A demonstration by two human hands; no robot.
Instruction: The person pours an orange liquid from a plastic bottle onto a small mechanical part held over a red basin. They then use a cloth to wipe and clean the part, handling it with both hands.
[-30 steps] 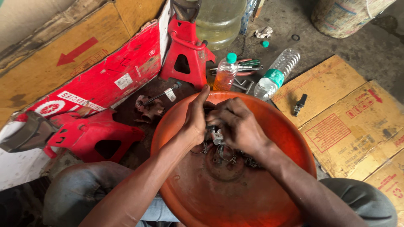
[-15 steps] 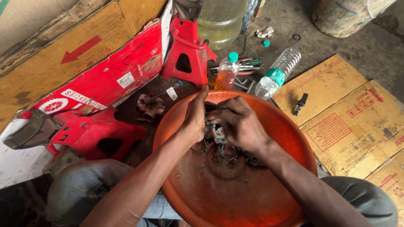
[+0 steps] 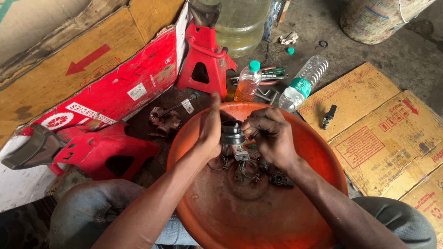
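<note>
Left hand (image 3: 210, 133): thumb up, fingers pressed on side of black rubber sleeve (image 3: 232, 133).
Right hand (image 3: 272, 136): fingertips pinching sleeve's other side, perhaps a clamp too.
Sleeve: held over orange basin (image 3: 295, 203).
Under it: loose metal clips (image 3: 247, 168).
Behind basin: red jack stand (image 3: 205, 55), two bottles (image 3: 248, 82).

Soft, even daylight, faint shadows, sharp focus, slight wide-angle stretching at the edges.

Head camera, single view: looks steeply down from above the person's own forearms, close in. Grip on the black rubber sleeve (image 3: 232, 132) sits just above frame centre; orange basin (image 3: 300, 138) fills the lower half; jack stand (image 3: 203, 55) beyond.
</note>
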